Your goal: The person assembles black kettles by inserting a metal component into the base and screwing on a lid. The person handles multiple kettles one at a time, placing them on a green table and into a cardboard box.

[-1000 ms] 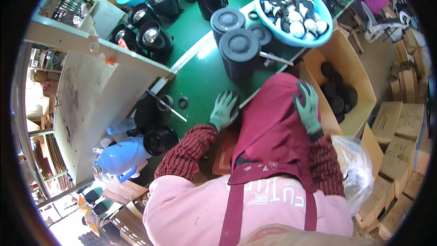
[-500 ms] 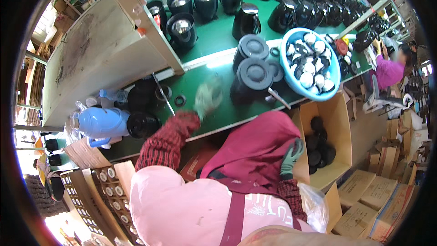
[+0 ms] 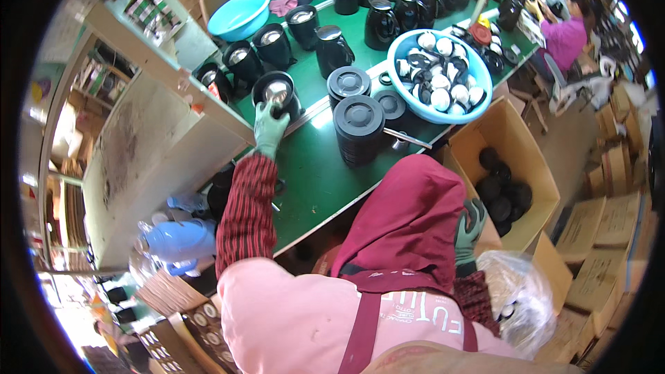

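The open black kettle body [image 3: 276, 95] on the green bench [image 3: 315, 173] is gripped at its rim by the gloved left hand [image 3: 269, 127]. The right hand [image 3: 470, 225] hangs loosely curled, empty, beside the cardboard box [image 3: 509, 159]. Neighbouring kettles [image 3: 242, 62] could be knocked if it is dragged carelessly.

A long green worktop [image 3: 315, 166] runs through a cluttered workshop, with a pale shelf unit [image 3: 138, 145] along its left side, stacked cardboard boxes [image 3: 603, 228] on the brownish floor [image 3: 575, 138] at right, and bright daylight at the lower left.
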Available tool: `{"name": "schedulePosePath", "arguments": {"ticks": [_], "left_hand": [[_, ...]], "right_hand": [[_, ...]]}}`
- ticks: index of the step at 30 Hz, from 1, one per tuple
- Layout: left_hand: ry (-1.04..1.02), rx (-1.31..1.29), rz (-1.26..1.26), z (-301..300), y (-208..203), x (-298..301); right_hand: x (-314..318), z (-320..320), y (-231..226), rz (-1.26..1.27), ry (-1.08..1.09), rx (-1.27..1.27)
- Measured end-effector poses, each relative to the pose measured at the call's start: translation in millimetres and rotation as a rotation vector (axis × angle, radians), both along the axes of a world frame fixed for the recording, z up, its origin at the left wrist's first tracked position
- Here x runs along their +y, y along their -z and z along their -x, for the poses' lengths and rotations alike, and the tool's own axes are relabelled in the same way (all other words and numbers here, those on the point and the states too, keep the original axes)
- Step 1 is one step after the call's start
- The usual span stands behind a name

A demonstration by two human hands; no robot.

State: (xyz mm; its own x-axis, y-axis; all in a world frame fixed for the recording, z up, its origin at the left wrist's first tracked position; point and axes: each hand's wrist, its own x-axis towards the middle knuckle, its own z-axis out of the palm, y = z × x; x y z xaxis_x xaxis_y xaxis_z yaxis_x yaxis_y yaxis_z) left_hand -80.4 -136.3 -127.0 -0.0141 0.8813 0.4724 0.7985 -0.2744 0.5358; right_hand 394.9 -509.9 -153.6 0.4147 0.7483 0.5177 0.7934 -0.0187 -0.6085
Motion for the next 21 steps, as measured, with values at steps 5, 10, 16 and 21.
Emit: {"name": "schedulePosePath", "arguments": {"ticks": [5,10,16,21], "left_hand": [[0.278,0.111,0.247,-11,-124,-149],[0.761,0.155,0.584,-21,-199,-217],[0.521,-0.877,0.715,-17,-165,-246],[0.731,-0.709,1.010,-18,-114,-254]], "right_hand": [[62,55,-91,0.179,-0.390,-0.090],[108,154,-146,0.157,-1.137,-0.156],[88,147,-137,0.209,-1.184,0.288],[53,102,-119,0.361,-0.690,1.490]]}}
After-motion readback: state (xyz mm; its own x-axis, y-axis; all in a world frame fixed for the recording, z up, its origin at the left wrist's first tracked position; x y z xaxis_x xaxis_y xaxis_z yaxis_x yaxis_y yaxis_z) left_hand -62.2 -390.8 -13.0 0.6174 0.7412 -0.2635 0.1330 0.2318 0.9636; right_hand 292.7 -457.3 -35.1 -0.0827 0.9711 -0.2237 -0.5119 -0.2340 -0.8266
